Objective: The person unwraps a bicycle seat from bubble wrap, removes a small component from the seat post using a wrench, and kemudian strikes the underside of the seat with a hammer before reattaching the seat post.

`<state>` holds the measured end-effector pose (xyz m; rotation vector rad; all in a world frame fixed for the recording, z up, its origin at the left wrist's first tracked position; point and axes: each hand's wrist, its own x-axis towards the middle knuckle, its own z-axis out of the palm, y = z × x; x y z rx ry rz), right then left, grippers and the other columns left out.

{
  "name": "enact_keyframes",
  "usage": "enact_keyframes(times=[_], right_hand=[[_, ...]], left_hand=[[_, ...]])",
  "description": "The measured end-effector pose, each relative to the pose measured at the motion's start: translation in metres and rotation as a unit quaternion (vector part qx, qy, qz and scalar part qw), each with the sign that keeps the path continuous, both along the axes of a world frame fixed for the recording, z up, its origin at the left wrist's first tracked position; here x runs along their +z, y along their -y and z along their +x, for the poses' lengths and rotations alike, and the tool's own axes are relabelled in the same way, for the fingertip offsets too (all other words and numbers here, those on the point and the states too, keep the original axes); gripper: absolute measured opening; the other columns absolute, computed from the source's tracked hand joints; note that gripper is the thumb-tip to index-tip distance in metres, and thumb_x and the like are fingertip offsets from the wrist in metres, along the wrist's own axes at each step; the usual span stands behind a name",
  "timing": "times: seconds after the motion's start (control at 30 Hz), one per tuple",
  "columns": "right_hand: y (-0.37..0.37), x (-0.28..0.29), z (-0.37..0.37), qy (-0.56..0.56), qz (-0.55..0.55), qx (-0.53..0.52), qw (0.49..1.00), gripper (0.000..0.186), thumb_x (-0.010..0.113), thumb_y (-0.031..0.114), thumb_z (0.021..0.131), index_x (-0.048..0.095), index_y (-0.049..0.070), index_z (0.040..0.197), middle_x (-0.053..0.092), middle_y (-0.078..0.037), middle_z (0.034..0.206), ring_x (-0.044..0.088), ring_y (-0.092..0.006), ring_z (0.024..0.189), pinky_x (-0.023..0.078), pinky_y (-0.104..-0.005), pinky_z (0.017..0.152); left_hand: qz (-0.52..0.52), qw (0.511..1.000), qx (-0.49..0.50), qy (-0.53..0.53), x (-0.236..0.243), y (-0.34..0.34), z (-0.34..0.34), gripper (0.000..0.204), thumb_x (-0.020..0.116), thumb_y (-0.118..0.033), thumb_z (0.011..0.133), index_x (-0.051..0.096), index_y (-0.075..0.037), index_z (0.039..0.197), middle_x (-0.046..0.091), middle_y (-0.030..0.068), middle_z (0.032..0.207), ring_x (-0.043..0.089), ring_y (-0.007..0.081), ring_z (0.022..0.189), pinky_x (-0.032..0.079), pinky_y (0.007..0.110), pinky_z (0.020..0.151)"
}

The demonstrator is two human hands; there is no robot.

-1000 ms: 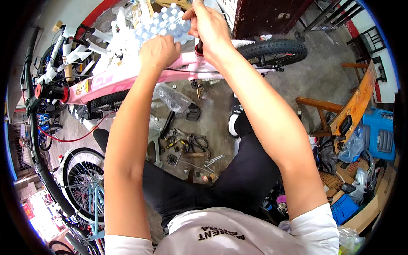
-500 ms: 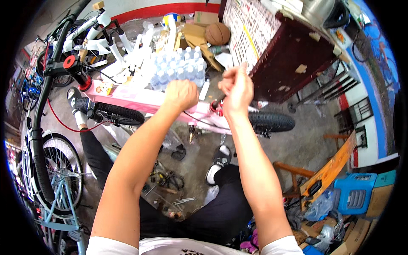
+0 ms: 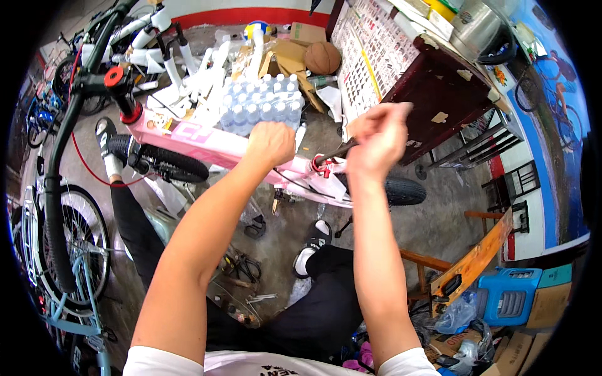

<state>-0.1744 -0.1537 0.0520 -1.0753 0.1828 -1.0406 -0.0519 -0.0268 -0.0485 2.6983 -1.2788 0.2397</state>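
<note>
A pink bicycle frame [image 3: 204, 138] lies across the view in front of me, its handlebar [image 3: 58, 163] at the left. My left hand [image 3: 271, 143] is closed in a fist over its top tube; the undersides of the fingers are hidden. To the right, my right hand [image 3: 379, 139] is above the seat-tube end, its fingers smeared by motion. A dark rod [image 3: 340, 151] runs from the red seat clamp [image 3: 322, 163] up to that hand. Whether the fingers grip the rod cannot be made out. The rear tyre [image 3: 404, 190] shows beyond the right wrist.
Wrapped water bottles [image 3: 260, 109] stand behind the frame, near a basketball [image 3: 323, 57]. A dark red cabinet [image 3: 439, 103] rises at the far right. Tools [image 3: 260, 298] lie on the floor by my legs. A blue plastic stool [image 3: 511, 294] and cartons [image 3: 517, 354] crowd the right.
My right hand has moved right, away from the seat clamp, and more of the dark rod shows. My left hand stays closed over the top tube. The view has shifted slightly.
</note>
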Motion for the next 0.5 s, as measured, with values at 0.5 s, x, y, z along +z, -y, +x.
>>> enact_keyframes(times=[0.5], right_hand=[[0.000,-0.075,0.018,-0.134,0.004,0.160,0.978,0.065,0.036,0.053,0.109,0.058,0.002,0.076,0.032,0.007,0.055,0.028,-0.0064,0.046,0.035,-0.0264,0.049]], left_hand=[[0.004,1.000,-0.013,0.011,-0.001,0.001,0.003,0.033,0.063,-0.032,0.087,0.073,-0.005,0.072,0.072,0.0199,0.072,0.073,0.0360,0.067,0.059,0.047,0.065]])
